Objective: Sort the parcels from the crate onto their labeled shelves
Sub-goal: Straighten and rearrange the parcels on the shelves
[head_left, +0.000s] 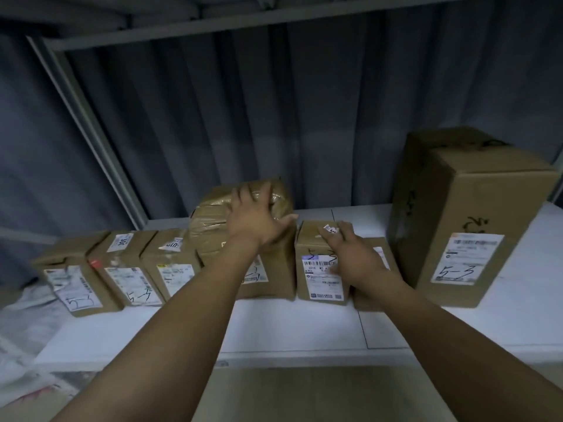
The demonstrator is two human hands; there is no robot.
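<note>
A row of brown cardboard parcels with white labels marked "5-3" stands on a white shelf (304,324). My left hand (254,213) lies flat, fingers spread, on a tape-wrapped parcel (210,226) that sits tilted on top of a larger box (268,278) in the middle of the row. My right hand (353,254) rests on the top and front of a small box (316,281) just to the right, partly covering its label. A low box (384,260) lies mostly hidden behind my right wrist.
A tall carton (463,214) stands at the shelf's right end. Three small boxes (122,269) line the left part of the row. White plastic mail bags (27,330) lie at the far left. A grey corrugated wall backs the shelf, with a metal frame overhead.
</note>
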